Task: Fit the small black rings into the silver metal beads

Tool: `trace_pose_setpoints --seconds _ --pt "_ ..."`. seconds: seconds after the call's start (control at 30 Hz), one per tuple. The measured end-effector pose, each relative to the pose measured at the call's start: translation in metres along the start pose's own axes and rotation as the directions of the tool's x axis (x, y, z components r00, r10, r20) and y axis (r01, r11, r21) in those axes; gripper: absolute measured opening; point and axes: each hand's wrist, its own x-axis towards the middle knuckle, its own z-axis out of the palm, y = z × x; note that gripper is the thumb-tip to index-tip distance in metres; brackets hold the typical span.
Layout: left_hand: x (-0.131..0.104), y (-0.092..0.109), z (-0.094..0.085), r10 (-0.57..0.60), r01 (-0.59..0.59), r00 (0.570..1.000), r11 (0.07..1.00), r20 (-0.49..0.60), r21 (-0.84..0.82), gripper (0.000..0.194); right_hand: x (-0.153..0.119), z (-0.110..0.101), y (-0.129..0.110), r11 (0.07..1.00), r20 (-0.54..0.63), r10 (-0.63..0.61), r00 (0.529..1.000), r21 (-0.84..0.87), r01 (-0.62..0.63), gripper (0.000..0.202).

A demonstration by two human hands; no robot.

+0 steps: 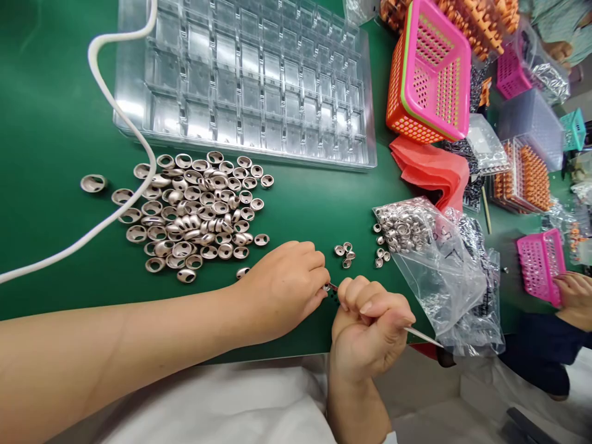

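My left hand (289, 290) is closed near the table's front edge, its fingertips pinching a small metal piece (326, 287) that is mostly hidden. Close on its right, my right hand (370, 320) is wrapped round a thin tool, whose pale shaft (423, 337) sticks out to the right and whose dark tip reaches the small piece. A heap of silvery rings with holes (194, 209) lies to the left, beyond my left forearm. Several smaller metal pieces (346, 254) lie just beyond my hands, and others (380, 254) sit beside a plastic bag of metal parts (407, 225).
A clear compartment tray (250, 80) lies at the back, with a white cable (118, 108) crossing its corner. Stacked baskets (435, 74), red cloth (437, 169) and boxes of orange parts (534, 176) stand right. Another person's hand (576, 299) touches a pink basket (541, 265).
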Motion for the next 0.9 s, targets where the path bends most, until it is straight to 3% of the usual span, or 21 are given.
trace_pose_setpoints --seconds 0.6,0.9 --pt "0.001 -0.001 0.002 0.008 -0.008 1.000 1.000 0.007 -0.013 0.008 0.003 0.004 0.000 0.997 0.061 0.021 0.998 -0.072 -0.017 0.038" --pt "0.001 -0.001 0.004 0.023 -0.023 0.999 1.000 -0.033 -0.017 0.011 0.010 0.013 -0.002 0.996 0.063 0.065 0.996 -0.068 -0.060 0.051"
